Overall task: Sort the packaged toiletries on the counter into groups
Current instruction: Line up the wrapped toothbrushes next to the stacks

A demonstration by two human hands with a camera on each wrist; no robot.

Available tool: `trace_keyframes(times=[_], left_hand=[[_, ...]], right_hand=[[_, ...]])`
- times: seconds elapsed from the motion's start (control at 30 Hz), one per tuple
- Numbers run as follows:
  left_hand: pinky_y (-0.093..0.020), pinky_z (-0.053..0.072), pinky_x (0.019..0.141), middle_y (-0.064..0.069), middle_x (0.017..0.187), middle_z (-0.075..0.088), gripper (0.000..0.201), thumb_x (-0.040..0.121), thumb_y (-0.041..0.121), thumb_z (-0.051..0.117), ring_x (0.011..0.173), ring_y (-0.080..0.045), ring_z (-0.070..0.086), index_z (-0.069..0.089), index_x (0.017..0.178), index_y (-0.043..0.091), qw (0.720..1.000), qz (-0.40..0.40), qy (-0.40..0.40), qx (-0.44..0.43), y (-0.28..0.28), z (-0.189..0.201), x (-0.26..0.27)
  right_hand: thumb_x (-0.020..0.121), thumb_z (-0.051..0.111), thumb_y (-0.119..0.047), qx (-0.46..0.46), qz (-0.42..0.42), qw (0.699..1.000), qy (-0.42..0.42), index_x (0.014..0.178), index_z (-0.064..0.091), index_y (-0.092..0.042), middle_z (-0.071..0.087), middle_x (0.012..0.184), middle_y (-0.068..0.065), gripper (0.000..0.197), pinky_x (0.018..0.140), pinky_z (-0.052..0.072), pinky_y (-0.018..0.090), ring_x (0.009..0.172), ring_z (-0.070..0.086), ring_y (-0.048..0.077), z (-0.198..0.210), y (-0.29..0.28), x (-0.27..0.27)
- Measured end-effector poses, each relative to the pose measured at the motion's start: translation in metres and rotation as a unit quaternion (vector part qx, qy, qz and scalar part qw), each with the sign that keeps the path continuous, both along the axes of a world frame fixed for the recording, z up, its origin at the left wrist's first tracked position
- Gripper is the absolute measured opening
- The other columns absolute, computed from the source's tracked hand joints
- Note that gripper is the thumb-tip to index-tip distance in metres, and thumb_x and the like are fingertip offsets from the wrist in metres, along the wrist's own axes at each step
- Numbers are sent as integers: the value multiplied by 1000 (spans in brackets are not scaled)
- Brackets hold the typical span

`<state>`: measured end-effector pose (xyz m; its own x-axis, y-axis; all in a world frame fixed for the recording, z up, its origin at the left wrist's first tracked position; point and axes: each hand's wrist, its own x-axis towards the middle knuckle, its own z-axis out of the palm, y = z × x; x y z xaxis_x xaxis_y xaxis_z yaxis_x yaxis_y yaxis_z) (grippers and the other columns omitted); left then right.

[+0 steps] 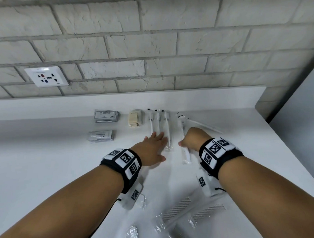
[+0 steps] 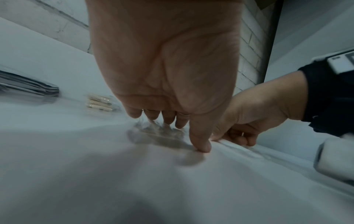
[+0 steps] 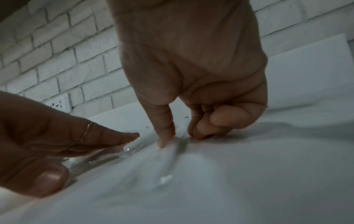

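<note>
Several wrapped white toothbrushes (image 1: 158,121) lie side by side at the middle back of the white counter (image 1: 46,168). My left hand (image 1: 156,139) lies flat on their near ends, fingers straight. Just to the right lies another wrapped toothbrush (image 1: 186,156). My right hand (image 1: 187,143) pinches its wrapper against the counter between the thumb and curled fingers (image 3: 199,133). Grey shampoo sachets (image 1: 105,115), toothpaste sachets (image 1: 101,136) and beige packets (image 1: 134,119) sit in separate piles at the left. One more wrapped white item (image 1: 205,125) lies slanted at the right.
Two wrapped combs (image 1: 176,209) (image 1: 209,213) and a crumpled clear packet (image 1: 132,234) lie near the counter's front. A brick wall with a socket (image 1: 46,77) rises behind. The counter ends at its right edge (image 1: 283,145).
</note>
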<state>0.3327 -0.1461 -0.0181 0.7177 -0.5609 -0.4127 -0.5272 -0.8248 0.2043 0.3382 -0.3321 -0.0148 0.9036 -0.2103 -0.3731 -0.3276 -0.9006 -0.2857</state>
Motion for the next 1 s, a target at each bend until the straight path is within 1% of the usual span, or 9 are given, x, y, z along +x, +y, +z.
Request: trace_keyframes(times=[0.13, 0.27, 0.4, 0.6, 0.67, 0.73, 0.83, 0.9, 1.0], left_hand=[[-43, 3, 119, -4, 161, -10, 78, 96, 38, 50, 148, -24, -12, 2, 154, 17, 1000, 1, 2, -9, 1, 0, 0], [-46, 2, 119, -5, 161, -11, 80, 95, 40, 50, 147, -28, -14, 1, 154, 15, 1000, 7, -13, -9, 1, 2, 1], [-49, 3, 119, -7, 161, -12, 75, 99, 36, 45, 147, -30, -15, -1, 154, 12, 1000, 7, -9, -14, -2, 4, 1], [-50, 4, 119, -9, 161, -9, 67, 101, 28, 41, 147, -31, -13, 3, 154, 11, 1000, 11, 14, -7, -5, 3, 3], [-50, 4, 119, -9, 161, -9, 67, 101, 28, 41, 147, -31, -13, 3, 154, 11, 1000, 13, 13, -7, -5, 3, 2], [-49, 3, 119, -8, 161, -10, 68, 101, 28, 42, 147, -31, -14, 3, 154, 11, 1000, 17, 17, -11, -4, 3, 1], [-49, 3, 119, -8, 161, -10, 68, 101, 29, 41, 147, -30, -14, 1, 154, 11, 999, 18, 23, -15, -3, 3, 2], [-48, 2, 120, -8, 161, -11, 69, 101, 29, 41, 147, -29, -15, 0, 154, 11, 999, 19, 25, -15, -4, 3, 2], [-46, 0, 119, -7, 161, -11, 69, 101, 28, 41, 147, -27, -15, 0, 154, 11, 999, 23, 26, -18, -5, 5, 1]], right_hand=[[83, 71, -36, 75, -42, 994, -70, 128, 50, -6, 61, 126, 14, 58, 85, 47, 32, 112, 60, 31, 2, 3, 10], [91, 59, -24, -12, 72, 990, -117, 139, 46, -21, 49, 141, 7, 50, 101, 42, 34, 126, 50, 27, 4, -3, 11], [92, 50, -13, -126, 224, 965, -48, 145, 38, -22, 50, 143, 1, 55, 108, 39, 41, 126, 51, 26, -6, -2, 6], [98, 44, -19, -166, 257, 952, -2, 152, 18, -17, 23, 159, 2, 61, 113, 26, 55, 137, 38, 27, -4, 4, 18], [97, 44, -23, -137, 247, 959, -19, 150, 23, -15, 29, 156, 5, 57, 112, 28, 54, 136, 39, 27, -6, 7, 22], [95, 44, -26, -109, 208, 968, -86, 140, 39, -17, 47, 142, 8, 46, 104, 39, 44, 126, 48, 29, -3, 4, 26], [94, 44, -29, -149, 49, 976, -152, 129, 50, -13, 51, 127, 13, 38, 93, 42, 40, 117, 50, 32, 7, -17, 32], [91, 49, -28, -181, -40, 980, -74, 126, 52, -10, 48, 127, 13, 39, 96, 40, 40, 118, 46, 33, 11, -36, 32], [84, 57, -27, -164, -79, 983, 22, 125, 52, -9, 48, 128, 14, 45, 103, 40, 44, 121, 44, 35, 5, -55, 30]])
